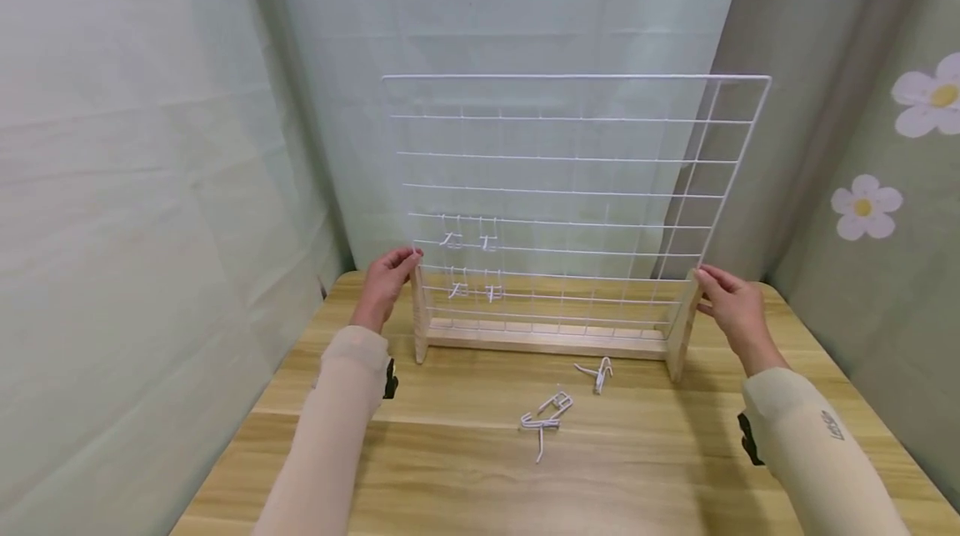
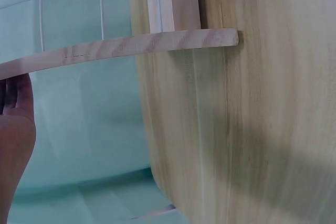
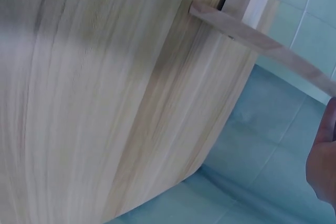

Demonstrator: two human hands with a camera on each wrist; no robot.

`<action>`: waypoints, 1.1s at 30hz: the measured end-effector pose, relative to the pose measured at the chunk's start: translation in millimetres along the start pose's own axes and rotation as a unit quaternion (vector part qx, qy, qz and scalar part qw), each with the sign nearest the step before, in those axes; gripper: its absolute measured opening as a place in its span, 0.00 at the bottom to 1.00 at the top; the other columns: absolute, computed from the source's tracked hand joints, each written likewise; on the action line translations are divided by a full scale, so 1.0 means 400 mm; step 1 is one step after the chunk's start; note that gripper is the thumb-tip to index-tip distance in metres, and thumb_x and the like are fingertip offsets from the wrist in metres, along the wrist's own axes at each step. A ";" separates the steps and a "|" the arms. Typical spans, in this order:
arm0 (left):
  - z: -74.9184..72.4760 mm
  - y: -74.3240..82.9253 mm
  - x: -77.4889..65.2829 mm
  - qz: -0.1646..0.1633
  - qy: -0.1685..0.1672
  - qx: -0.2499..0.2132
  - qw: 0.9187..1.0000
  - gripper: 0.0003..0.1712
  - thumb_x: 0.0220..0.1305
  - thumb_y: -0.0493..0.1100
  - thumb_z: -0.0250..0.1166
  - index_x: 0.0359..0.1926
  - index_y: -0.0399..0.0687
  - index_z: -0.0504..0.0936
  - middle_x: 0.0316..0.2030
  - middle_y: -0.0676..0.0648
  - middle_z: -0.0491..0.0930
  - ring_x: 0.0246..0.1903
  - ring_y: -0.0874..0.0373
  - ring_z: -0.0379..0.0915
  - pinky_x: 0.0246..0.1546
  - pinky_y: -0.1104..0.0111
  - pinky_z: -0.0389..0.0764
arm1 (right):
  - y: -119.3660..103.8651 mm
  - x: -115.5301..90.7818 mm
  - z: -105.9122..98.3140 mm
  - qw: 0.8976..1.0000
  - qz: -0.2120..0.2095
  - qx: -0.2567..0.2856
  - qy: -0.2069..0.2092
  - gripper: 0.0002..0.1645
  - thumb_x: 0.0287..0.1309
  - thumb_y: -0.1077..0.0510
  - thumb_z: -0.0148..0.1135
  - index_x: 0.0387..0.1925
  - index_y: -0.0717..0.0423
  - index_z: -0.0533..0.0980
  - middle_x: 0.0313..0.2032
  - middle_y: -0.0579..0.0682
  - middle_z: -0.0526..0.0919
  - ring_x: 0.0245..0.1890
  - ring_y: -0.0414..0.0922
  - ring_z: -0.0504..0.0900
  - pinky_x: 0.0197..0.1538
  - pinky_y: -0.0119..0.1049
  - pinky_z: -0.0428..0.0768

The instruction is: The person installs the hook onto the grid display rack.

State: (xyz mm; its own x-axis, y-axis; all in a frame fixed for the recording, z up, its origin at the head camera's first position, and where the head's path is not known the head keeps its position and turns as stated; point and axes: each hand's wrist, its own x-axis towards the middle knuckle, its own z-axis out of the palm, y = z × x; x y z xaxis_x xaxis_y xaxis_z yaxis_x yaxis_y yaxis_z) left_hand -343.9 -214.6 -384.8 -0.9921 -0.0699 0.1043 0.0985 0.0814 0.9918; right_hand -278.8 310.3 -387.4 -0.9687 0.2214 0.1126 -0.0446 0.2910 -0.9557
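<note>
A white wire grid (image 1: 577, 77) stands upright in a pale wooden stand (image 1: 543, 343) on the table. My left hand (image 1: 385, 284) grips the top of the stand's left side panel (image 2: 121, 46), thumb and fingers at its edge. On the opposite end, my right hand (image 1: 737, 315) pinches the upper part of the right side panel (image 3: 262, 44). Several white wire hooks (image 1: 489, 243) hang on the grid's lower left. In front of the stand lie loose white hooks: one alone (image 1: 601, 375), and a tangled pair (image 1: 541, 423) nearer to me. The wrist views show each hand only in part.
The wood-grain table (image 1: 450, 469) ends just behind the stand, its rounded back corners near both hands. Pale green curtains (image 1: 165, 186) enclose the left and back. At right hangs fabric with white flowers (image 1: 866, 207).
</note>
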 end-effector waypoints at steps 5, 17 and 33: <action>0.005 -0.003 0.000 0.003 -0.003 -0.010 1.000 0.24 0.74 0.44 0.57 0.62 0.31 0.72 0.62 0.37 0.72 0.61 0.49 0.68 0.66 0.60 0.66 | -0.007 -0.011 0.004 1.000 0.007 0.002 0.023 0.39 0.69 0.39 0.53 0.69 0.64 0.66 0.62 0.61 0.72 0.43 0.31 0.76 0.46 0.30 0.80; 0.007 -0.001 -0.006 -0.017 0.005 -0.018 1.000 0.25 0.74 0.47 0.58 0.64 0.35 0.72 0.63 0.39 0.72 0.62 0.50 0.67 0.67 0.60 0.64 | -0.026 -0.026 0.012 0.998 0.031 0.003 0.059 0.36 0.68 0.42 0.57 0.65 0.63 0.71 0.56 0.53 0.78 0.39 0.28 0.79 0.45 0.28 0.80; 0.004 -0.006 -0.001 -0.028 0.005 -0.021 0.999 0.22 0.73 0.48 0.59 0.60 0.39 0.74 0.62 0.43 0.73 0.61 0.52 0.67 0.67 0.61 0.64 | -0.014 -0.114 0.137 0.963 0.013 -0.055 0.265 0.21 0.65 0.47 0.64 0.51 0.56 0.84 0.49 0.54 0.85 0.31 0.21 0.73 0.35 0.18 0.71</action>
State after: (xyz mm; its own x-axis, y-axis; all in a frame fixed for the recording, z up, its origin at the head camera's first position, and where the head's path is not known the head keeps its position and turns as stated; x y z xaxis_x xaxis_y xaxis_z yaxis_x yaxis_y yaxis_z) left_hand -343.9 -213.3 -387.5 -0.9954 -0.0832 0.0481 0.0452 0.0359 0.9983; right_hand -247.7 247.6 -402.0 -0.7070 0.6654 0.2397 0.0327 0.3693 -0.9287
